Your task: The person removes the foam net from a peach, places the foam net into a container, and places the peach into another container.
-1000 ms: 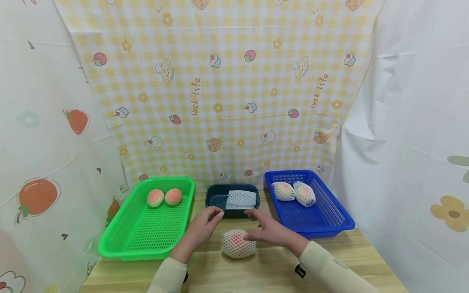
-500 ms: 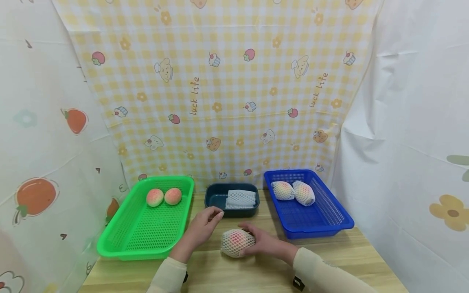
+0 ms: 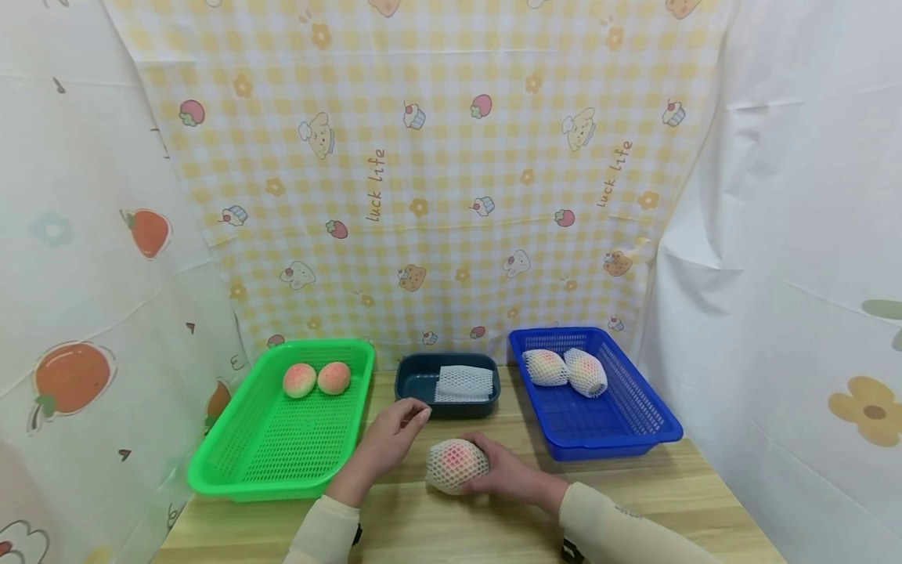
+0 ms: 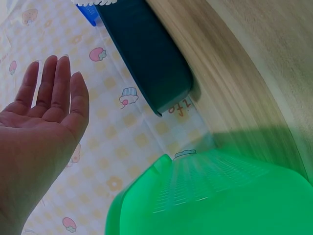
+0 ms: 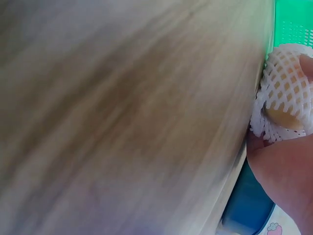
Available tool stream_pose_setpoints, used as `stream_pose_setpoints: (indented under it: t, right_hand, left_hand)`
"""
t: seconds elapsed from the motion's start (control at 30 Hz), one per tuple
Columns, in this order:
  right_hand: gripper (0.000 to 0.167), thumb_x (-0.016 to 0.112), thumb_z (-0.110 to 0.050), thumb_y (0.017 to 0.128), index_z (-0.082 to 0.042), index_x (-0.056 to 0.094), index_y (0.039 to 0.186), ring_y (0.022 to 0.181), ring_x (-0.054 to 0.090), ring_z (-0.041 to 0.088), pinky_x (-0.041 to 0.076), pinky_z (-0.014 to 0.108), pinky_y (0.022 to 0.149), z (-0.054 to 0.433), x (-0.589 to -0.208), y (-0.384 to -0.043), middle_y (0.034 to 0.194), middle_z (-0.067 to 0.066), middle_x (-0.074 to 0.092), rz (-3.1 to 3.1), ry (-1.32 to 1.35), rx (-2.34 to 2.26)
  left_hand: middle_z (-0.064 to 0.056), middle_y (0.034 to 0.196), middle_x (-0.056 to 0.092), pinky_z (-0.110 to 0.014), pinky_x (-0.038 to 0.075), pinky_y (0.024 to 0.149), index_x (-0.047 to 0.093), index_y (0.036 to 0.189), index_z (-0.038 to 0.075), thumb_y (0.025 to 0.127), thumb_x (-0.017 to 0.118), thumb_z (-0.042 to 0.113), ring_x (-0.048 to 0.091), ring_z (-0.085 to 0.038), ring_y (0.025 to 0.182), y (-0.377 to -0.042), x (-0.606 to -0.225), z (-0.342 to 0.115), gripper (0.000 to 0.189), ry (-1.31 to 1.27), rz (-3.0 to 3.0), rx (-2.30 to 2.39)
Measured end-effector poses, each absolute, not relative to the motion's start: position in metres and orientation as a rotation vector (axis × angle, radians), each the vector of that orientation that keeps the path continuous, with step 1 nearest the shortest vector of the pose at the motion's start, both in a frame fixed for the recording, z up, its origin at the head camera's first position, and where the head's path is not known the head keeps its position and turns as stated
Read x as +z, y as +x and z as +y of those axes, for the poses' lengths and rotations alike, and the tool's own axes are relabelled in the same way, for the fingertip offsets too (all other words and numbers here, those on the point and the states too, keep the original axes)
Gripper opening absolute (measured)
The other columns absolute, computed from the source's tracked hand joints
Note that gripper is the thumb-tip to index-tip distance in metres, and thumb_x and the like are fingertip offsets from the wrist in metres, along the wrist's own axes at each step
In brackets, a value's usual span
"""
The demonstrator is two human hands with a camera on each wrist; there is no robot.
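Note:
A peach in a white foam net (image 3: 452, 465) is at the front middle of the wooden table. My right hand (image 3: 513, 471) grips its right side, thumb on the near side and fingers round the far side. Close up in the right wrist view, the netted peach (image 5: 288, 81) shows bare skin through the net's open end. To the left, my left hand (image 3: 396, 431) hovers between the green basket and the dark box, holding nothing. Its fingers (image 4: 59, 88) are relaxed and slightly bent in the left wrist view.
At left stands a green basket (image 3: 275, 486) with two bare peaches (image 3: 334, 377). A dark teal box (image 3: 416, 385) with white foam nets (image 3: 463, 384) is at the back middle. The blue basket (image 3: 599, 448) at right holds two netted peaches (image 3: 585, 372).
My right hand has come down from above the netted peach, closed round its right side and turned it slightly. The left hand has stayed in place.

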State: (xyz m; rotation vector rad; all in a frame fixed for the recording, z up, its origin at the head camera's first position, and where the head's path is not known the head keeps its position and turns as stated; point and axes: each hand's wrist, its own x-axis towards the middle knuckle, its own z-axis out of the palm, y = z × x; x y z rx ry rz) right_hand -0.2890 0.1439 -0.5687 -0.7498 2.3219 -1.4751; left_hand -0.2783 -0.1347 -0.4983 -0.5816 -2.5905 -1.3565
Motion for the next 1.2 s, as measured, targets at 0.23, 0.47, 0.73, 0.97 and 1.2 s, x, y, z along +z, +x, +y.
stream_pose_setpoints:
  t: [0.23,0.47,0.73,0.97,1.2]
  right_hand:
    - [0.077,0.091,-0.021,0.088,-0.015,0.054,0.156,0.125,0.064,0.025,0.052,0.047,0.106,0.144,-0.563,-0.293,0.140,0.007,0.067,2.345,-0.748,-1.554]
    - [0.076,0.091,-0.025,0.094,-0.024,0.052,0.159,0.128,0.065,0.032,0.058,0.051,0.100,0.152,-0.524,-0.298,0.148,0.012,0.062,2.374,-0.719,-1.618]
    - [0.078,0.091,-0.027,0.095,-0.025,0.051,0.162,0.126,0.066,0.031,0.060,0.044,0.095,0.161,-0.483,-0.295,0.149,0.012,0.061,2.405,-0.745,-1.664]
    - [0.079,0.091,-0.028,0.095,-0.023,0.052,0.163,0.124,0.067,0.028,0.059,0.042,0.095,0.163,-0.475,-0.292,0.147,0.011,0.064,2.422,-0.780,-1.639]
    - [0.076,0.090,-0.025,0.097,-0.020,0.052,0.162,0.122,0.067,0.027,0.059,0.038,0.095,0.162,-0.471,-0.292,0.145,0.010,0.064,2.406,-0.847,-1.622]
  left_hand:
    - [0.001,0.116,0.073,-0.050,0.059,0.101,0.075,0.122,0.013,0.115,0.064,0.031,0.069,-0.018,0.112,-0.278,-0.498,-0.136,0.023,-0.577,-2.573,-1.371]
    - [0.002,0.117,0.072,-0.047,0.059,0.101,0.075,0.120,0.013,0.111,0.070,0.023,0.067,-0.016,0.111,-0.277,-0.496,-0.141,0.014,-0.536,-2.510,-1.475]
    - [0.004,0.114,0.073,-0.048,0.059,0.100,0.076,0.117,0.016,0.109,0.074,0.021,0.069,-0.017,0.107,-0.275,-0.491,-0.147,0.009,-0.550,-2.436,-1.519]
    - [0.004,0.116,0.073,-0.046,0.059,0.100,0.076,0.120,0.015,0.108,0.075,0.020,0.070,-0.017,0.108,-0.271,-0.488,-0.145,0.012,-0.568,-2.428,-1.560]
    - [-0.001,0.118,0.074,-0.041,0.060,0.097,0.075,0.121,0.016,0.106,0.078,0.019,0.070,-0.022,0.110,-0.268,-0.474,-0.139,0.015,-0.665,-2.387,-1.625]
